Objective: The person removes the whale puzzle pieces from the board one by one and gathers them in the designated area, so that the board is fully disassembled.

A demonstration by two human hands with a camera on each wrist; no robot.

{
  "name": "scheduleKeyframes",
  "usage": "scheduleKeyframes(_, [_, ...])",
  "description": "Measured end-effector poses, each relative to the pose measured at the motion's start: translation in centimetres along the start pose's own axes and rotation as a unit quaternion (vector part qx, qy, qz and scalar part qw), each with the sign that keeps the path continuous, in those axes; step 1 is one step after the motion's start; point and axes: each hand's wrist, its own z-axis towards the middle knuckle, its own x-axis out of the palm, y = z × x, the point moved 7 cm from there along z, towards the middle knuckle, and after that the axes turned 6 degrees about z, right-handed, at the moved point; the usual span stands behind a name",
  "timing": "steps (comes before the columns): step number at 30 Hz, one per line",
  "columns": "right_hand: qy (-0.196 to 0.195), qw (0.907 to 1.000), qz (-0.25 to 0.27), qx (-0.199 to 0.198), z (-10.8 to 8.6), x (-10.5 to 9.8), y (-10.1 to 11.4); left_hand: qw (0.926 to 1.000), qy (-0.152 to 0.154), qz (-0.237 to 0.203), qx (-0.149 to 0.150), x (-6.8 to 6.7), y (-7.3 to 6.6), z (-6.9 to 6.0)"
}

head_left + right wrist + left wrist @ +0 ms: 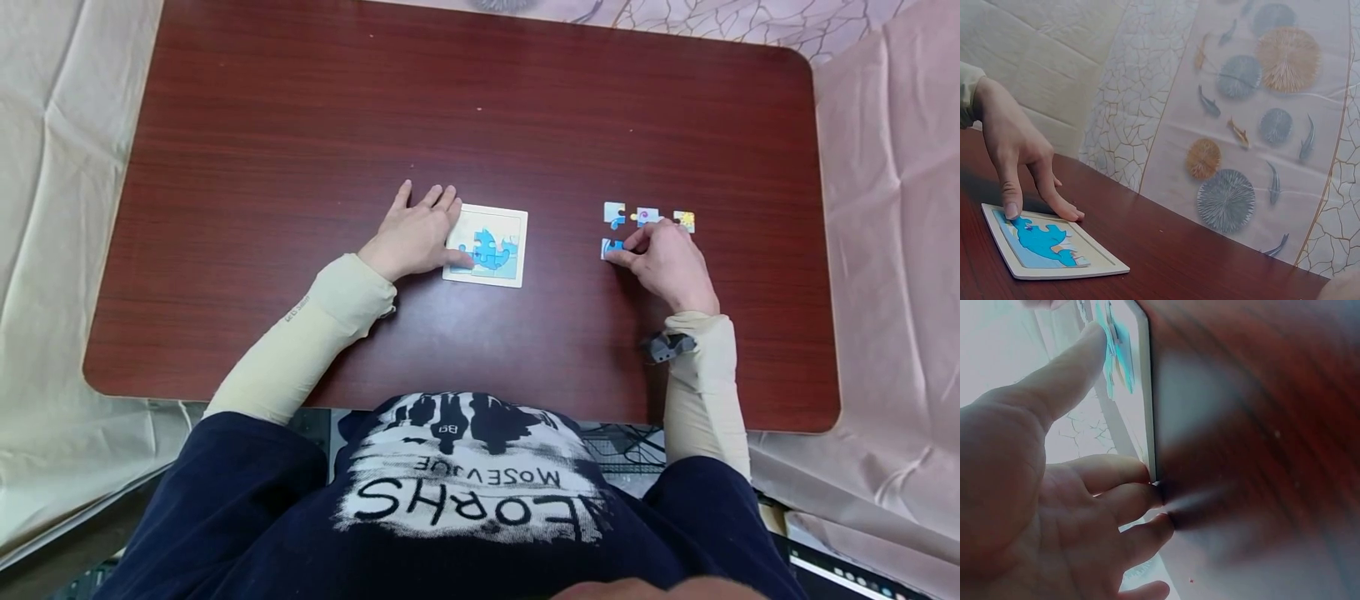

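Observation:
A square jigsaw board [487,208] with a pale frame lies near the middle of the table, partly filled with joined blue pieces [491,254]. At its left side rests my left hand [416,236], fingers extended on the tabletop by the frame. Its thumb [1011,203] presses on the corner of the joined pieces. Farther right, my right hand [675,265] pinches a blue-and-white puzzle piece [607,247] between thumb and forefinger, low over the table; the fingertips hide part of it. In the right wrist view, only a blurred bit of that hand shows at the lower right corner.
Beyond the right hand lie a pale blue puzzle piece [613,210], one with a pink swirl [648,215] and a yellow-patterned one [686,220]. The dark red table [337,100] has rounded corners, with pale cloth [885,208] hanging at its sides.

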Motion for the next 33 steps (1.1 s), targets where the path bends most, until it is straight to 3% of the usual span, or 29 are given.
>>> scheduleKeyframes(20, [-0.003,0.9996,0.011,0.028,0.0,0.0,-0.4,1.0,0.0,0.002,-0.009,-0.1,-0.2,0.1])
scheduleKeyframes(26, [-0.002,0.9996,0.013,0.026,0.0,-0.2,-0.2,0.9999,0.001,0.001,-0.01,-0.1,-0.2,0.0])
scheduleKeyframes(33, [-0.036,0.9987,0.037,-0.004,-0.2,-1.2,1.3,0.9999,-0.002,0.003,-0.011,-0.3,-0.3,-0.1])
